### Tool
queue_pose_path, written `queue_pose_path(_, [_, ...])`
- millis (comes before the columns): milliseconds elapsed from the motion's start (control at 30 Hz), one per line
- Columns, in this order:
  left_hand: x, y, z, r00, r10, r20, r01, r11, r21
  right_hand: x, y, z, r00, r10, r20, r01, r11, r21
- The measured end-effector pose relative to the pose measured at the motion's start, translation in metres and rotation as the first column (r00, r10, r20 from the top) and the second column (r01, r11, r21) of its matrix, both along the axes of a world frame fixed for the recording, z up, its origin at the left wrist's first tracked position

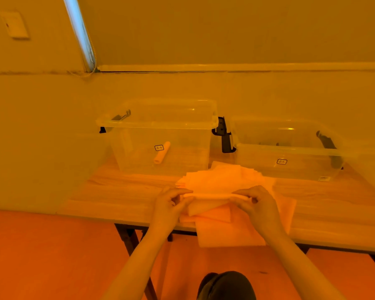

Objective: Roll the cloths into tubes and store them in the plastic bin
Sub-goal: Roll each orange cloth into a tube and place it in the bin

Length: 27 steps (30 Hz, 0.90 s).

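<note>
I am early in the job: one rolled tube already lies in the left plastic bin, and a loose pile of flat cloths waits on the wooden surface. My left hand and right hand each pinch an end of a half-rolled cloth, fingers curled round it, just above the pile. The cloth looks thin, pale and soft under orange light. A second bin stands right.
</note>
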<state>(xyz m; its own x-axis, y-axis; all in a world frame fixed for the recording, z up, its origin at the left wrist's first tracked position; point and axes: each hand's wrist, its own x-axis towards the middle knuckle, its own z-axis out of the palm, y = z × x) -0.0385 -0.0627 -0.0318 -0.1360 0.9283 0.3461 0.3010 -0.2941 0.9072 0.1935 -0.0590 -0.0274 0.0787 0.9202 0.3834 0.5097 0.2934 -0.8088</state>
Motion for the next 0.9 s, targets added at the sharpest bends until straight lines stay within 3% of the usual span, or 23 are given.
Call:
queue_pose_path(100, [-0.004,0.0,0.0,0.999,-0.034,0.012,0.034,0.999,-0.001,0.001,0.003,0.0,1.0,-0.001,-0.009,0.001,1.0,-0.02])
queue_pose_path(300, [-0.002,-0.002,0.008,0.983,-0.097,0.157,0.111,0.99,-0.082,0.003,-0.001,0.004,0.97,0.153,-0.188,-0.153,0.988,0.018])
queue_pose_path(433, [0.001,-0.005,0.013,0.98,-0.141,0.143,0.153,0.985,-0.079,0.001,-0.004,0.007,0.946,0.148,-0.288,-0.157,0.988,-0.009])
queue_pose_path(900, [0.003,-0.001,0.005,0.982,-0.137,0.13,0.149,0.985,-0.091,0.0,-0.007,0.0,0.948,0.176,-0.265,-0.184,0.983,-0.008])
